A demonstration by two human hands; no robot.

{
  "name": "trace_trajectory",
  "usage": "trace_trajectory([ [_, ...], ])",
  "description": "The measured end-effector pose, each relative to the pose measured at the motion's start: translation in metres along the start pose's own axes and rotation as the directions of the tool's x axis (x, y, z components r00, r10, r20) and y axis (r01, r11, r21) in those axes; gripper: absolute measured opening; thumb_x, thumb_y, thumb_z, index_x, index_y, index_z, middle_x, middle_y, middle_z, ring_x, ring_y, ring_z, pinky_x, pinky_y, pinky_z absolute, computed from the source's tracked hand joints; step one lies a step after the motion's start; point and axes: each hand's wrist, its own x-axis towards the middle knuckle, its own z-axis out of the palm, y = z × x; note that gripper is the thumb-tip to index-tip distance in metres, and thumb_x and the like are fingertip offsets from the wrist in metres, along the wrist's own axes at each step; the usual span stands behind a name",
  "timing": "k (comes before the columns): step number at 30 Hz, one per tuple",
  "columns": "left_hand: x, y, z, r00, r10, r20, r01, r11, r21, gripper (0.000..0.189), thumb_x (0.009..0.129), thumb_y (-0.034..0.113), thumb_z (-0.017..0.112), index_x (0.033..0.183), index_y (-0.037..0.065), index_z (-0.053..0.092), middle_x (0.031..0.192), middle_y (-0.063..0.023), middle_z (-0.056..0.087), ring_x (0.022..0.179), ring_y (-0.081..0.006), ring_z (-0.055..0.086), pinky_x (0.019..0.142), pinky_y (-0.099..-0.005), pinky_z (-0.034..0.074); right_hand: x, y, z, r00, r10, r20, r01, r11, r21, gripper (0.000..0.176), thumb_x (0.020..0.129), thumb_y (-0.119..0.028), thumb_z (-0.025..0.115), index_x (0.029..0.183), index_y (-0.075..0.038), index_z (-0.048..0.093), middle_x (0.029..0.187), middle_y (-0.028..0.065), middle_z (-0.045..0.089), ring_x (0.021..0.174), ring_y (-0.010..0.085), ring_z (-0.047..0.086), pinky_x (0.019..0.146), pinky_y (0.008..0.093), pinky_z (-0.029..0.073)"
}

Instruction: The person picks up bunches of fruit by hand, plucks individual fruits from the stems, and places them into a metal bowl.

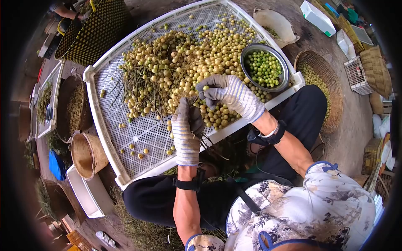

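Note:
My left hand point(187, 131), in a striped, grey-palmed work glove, is closed round a bunch of thin brown stems point(214, 149) whose ends stick out below it. Just right of it, my right hand point(230, 95) wears the same kind of glove and pinches a small round yellow-green fruit point(205, 88) at its fingertips. Both hands hover over the near edge of a white mesh tray point(109, 152). Across the tray spreads a heap of similar yellowish fruits point(217, 50), mixed with twigs on its left. A metal bowl point(286, 79) of greener fruits point(264, 67) sits at the tray's right corner.
A wicker basket point(338, 98) of fruits stands right of my knee, and a pale basin point(274, 19) behind the tray. To the left are a tan bucket point(100, 152), a white box point(86, 194) and a black-yellow woven basket point(94, 35). Another person's arm point(63, 10) shows at upper left.

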Motion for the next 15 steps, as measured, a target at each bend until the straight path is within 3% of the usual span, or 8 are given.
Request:
trace_trajectory([
  [2,0.001,0.001,-0.002,0.999,0.034,-0.025,-0.032,0.996,0.083,0.023,0.097,0.031,0.06,0.082,0.013,0.057,0.06,0.0068,0.045,0.045,-0.0026,0.033,0.041,-0.0186,0.024,-0.001,-0.002,-0.005,0.999,-0.004,0.041,0.008,0.993,-0.117,0.026,0.092,-0.01,0.066,0.112,0.006,0.065,0.084,0.0065,0.067,0.064,0.009,0.06,0.059,0.0228,0.051],
  [4,0.003,0.002,-0.004,0.997,0.066,-0.043,-0.058,0.985,0.165,0.022,0.097,0.031,0.061,0.084,0.014,0.057,0.06,0.0071,0.045,0.045,-0.0019,0.035,0.04,-0.0185,0.026,-0.004,-0.007,-0.009,0.995,0.054,0.088,-0.047,0.996,-0.081,0.026,0.093,-0.013,0.064,0.112,0.005,0.066,0.082,0.0058,0.067,0.061,0.0083,0.058,0.057,0.0218,0.048],
  [5,0.003,0.0,0.004,0.97,0.119,-0.213,-0.067,0.969,0.238,0.017,0.096,0.028,0.062,0.09,0.012,0.061,0.066,0.0057,0.054,0.049,-0.0016,0.042,0.042,-0.0169,0.032,-0.005,-0.009,-0.011,0.99,0.083,0.114,-0.076,0.995,-0.063,0.026,0.094,-0.015,0.063,0.111,0.004,0.067,0.081,0.0054,0.067,0.06,0.0079,0.057,0.056,0.0212,0.047],
  [8,0.002,-0.003,0.008,0.972,0.119,-0.205,-0.068,0.968,0.24,0.017,0.096,0.026,0.064,0.096,0.008,0.062,0.073,0.0037,0.059,0.052,-0.0021,0.047,0.046,-0.0154,0.038,-0.007,-0.007,-0.018,0.973,0.105,0.204,-0.103,0.994,-0.019,0.03,0.096,-0.021,0.062,0.112,0.003,0.067,0.08,0.0044,0.066,0.058,0.0066,0.055,0.054,0.0197,0.043],
  [9,0.001,-0.001,0.007,0.986,0.091,-0.143,-0.056,0.971,0.231,0.018,0.096,0.024,0.063,0.095,0.006,0.061,0.073,0.0032,0.058,0.05,-0.0016,0.043,0.044,-0.0162,0.033,-0.007,-0.006,-0.019,0.969,0.125,0.215,-0.14,0.988,0.057,0.032,0.095,-0.025,0.062,0.112,0.002,0.067,0.08,0.003,0.066,0.057,0.005,0.052,0.052,0.019,0.041],
  [12,-0.001,0.003,0.009,0.995,0.101,-0.025,-0.095,0.978,0.184,0.018,0.096,0.023,0.063,0.096,0.006,0.061,0.071,0.0032,0.057,0.049,-0.0012,0.038,0.043,-0.0177,0.026,-0.007,-0.005,-0.02,0.974,0.149,0.168,-0.159,0.986,0.047,0.035,0.094,-0.027,0.064,0.113,0.002,0.067,0.079,0.0014,0.064,0.055,0.0038,0.049,0.052,0.0179,0.039],
  [13,-0.001,0.003,0.013,0.987,0.125,-0.097,-0.1,0.967,0.235,0.018,0.096,0.023,0.062,0.094,0.006,0.061,0.071,0.0029,0.056,0.048,-0.0012,0.034,0.042,-0.0191,0.022,-0.007,-0.005,-0.022,0.973,0.143,0.182,-0.152,0.988,0.038,0.036,0.094,-0.028,0.065,0.114,0.002,0.067,0.079,0.0009,0.064,0.054,0.0035,0.048,0.051,0.0177,0.038],
  [15,0.0,0.004,0.011,0.99,0.118,-0.077,-0.097,0.966,0.238,0.019,0.096,0.024,0.062,0.092,0.006,0.062,0.069,0.003,0.055,0.048,-0.0012,0.034,0.043,-0.0189,0.023,-0.006,-0.004,-0.022,0.967,0.132,0.216,-0.139,0.99,0.019,0.038,0.093,-0.03,0.065,0.116,0.0,0.066,0.079,-0.0001,0.063,0.052,0.0028,0.045,0.048,0.0173,0.036],
])
